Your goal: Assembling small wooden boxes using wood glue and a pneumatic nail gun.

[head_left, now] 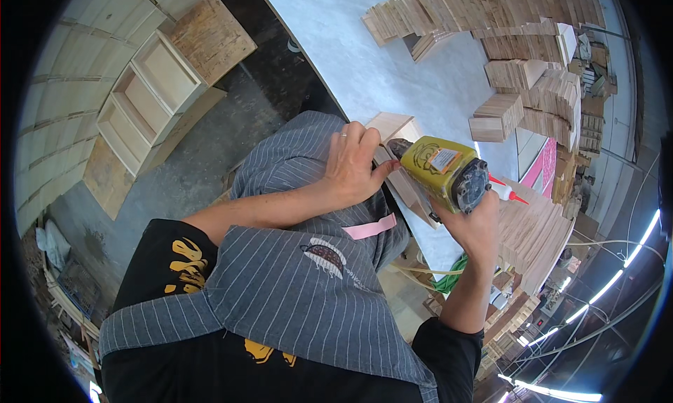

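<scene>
My right hand [475, 224] grips a yellow-green nail gun [429, 166] with a black end cap. The tool's dark nose points left, against or very close to the edge of a small pale wooden box [394, 125] at the table's near edge. My left hand [350, 166] is curled over the near side of that box, its thumb close to the nose. Part of the box lies hidden behind the nail gun and my fingers. Just beyond my right hand lies a white bottle [499, 190] with red tips.
Stacks of thin wooden boards [491, 10] line the far and right parts of the pale table [420, 73]. More boards [536, 228] lie right of my hand. Open wooden trays [144, 101] rest on a plywood board [210, 31] at left. A green hose [449, 277] hangs below.
</scene>
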A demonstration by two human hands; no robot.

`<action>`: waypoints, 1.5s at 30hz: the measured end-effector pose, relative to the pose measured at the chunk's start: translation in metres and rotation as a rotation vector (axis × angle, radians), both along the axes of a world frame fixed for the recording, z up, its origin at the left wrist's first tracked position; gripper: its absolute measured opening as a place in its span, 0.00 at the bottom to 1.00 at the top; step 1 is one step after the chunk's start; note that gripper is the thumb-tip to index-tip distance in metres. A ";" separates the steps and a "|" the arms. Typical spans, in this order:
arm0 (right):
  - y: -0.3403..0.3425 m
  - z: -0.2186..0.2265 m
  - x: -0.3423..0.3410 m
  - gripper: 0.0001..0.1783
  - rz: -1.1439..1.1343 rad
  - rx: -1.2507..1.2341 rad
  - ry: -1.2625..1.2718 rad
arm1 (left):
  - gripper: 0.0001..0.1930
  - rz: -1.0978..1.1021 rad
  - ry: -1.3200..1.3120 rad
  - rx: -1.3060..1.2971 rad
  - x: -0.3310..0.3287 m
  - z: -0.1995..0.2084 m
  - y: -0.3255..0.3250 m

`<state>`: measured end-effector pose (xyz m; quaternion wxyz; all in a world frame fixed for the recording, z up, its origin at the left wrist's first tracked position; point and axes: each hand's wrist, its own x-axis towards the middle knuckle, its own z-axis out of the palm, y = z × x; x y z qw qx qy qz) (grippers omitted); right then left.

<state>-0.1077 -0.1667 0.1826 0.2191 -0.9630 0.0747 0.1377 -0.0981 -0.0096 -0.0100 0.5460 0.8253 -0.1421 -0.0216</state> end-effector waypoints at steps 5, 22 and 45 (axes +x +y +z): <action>0.002 0.002 0.001 0.18 0.004 -0.057 0.051 | 0.23 -0.003 0.012 0.009 0.001 0.001 0.002; -0.164 -0.029 -0.137 0.23 -0.849 -0.042 -0.040 | 0.30 -0.303 -0.377 0.289 0.057 -0.012 0.014; -0.181 -0.223 -0.064 0.51 -0.927 0.351 -0.683 | 0.75 -0.749 0.226 0.342 0.106 0.003 0.019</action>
